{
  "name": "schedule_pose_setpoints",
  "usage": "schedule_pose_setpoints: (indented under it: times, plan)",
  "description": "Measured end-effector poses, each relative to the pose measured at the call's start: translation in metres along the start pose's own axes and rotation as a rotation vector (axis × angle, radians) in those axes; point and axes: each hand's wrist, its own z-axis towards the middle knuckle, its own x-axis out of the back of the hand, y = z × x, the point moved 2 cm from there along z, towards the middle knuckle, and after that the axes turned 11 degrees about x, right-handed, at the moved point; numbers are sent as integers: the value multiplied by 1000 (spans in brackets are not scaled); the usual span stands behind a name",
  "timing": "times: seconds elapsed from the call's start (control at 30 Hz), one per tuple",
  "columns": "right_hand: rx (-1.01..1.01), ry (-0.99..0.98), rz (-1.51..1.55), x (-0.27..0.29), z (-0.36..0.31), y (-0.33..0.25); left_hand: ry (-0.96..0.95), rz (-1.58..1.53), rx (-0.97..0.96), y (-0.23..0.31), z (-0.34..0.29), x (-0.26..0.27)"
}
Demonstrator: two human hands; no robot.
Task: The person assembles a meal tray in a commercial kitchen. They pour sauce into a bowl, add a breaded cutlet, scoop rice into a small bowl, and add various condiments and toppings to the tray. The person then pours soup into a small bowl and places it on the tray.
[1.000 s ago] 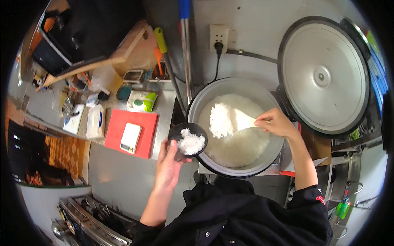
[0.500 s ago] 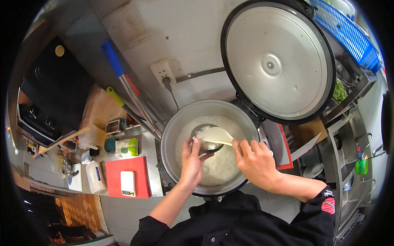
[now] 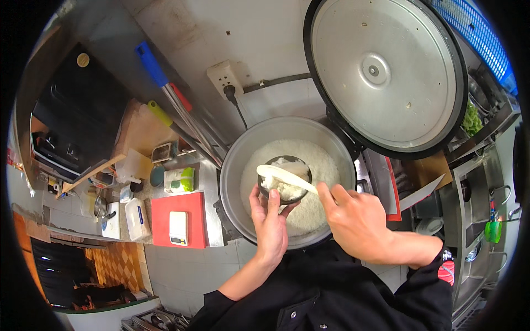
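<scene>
My left hand (image 3: 269,219) is wrapped round the underside of a small dark bowl (image 3: 305,194) that has white rice (image 3: 288,191) in it. My right hand (image 3: 356,220) grips the handle of a cream-coloured rice paddle (image 3: 287,177). The paddle's blade lies tilted across the top of the bowl, with rice clinging at its edge. Both hands are over a large round rice cooker (image 3: 232,171), whose pot holds a broad bed of cooked rice (image 3: 320,160). Its metal lid (image 3: 353,71) stands raised behind and to the right.
Left of the cooker, a white kitchen scale (image 3: 178,225) rests on a red cutting board (image 3: 199,220). A plastic container (image 3: 135,219) lies beside it. Long handles (image 3: 152,63) lean against the wall near a socket (image 3: 222,74). Metal shelving (image 3: 469,215) and a blue basket (image 3: 480,38) are at right.
The bowl has turned up toward me, showing more rice inside. The paddle has moved left across the bowl's top. My head view has shifted, so the cooker sits higher.
</scene>
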Motion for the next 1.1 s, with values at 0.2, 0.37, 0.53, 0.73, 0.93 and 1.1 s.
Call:
schedule_pose_setpoints:
  times: [0.2,0.37,0.53,0.73,0.93,1.1]
  plan:
    - [-22,52,-30,46,-5,-8,82,-9,-153,2,-16,17]
    - [12,-30,-41,18,-10,-44,50,26,-251,6,-33,32]
    - [4,95,-4,47,-22,-77,22,-113,-241,5,-49,59]
    - [6,-19,-71,43,-20,-105,-60,-69,-188,10,-58,80]
    - [89,-70,-84,89,-16,-90,-272,-80,-96,28,-57,104]
    - [120,29,-182,73,-19,-104,-410,-77,73,32,-57,113]
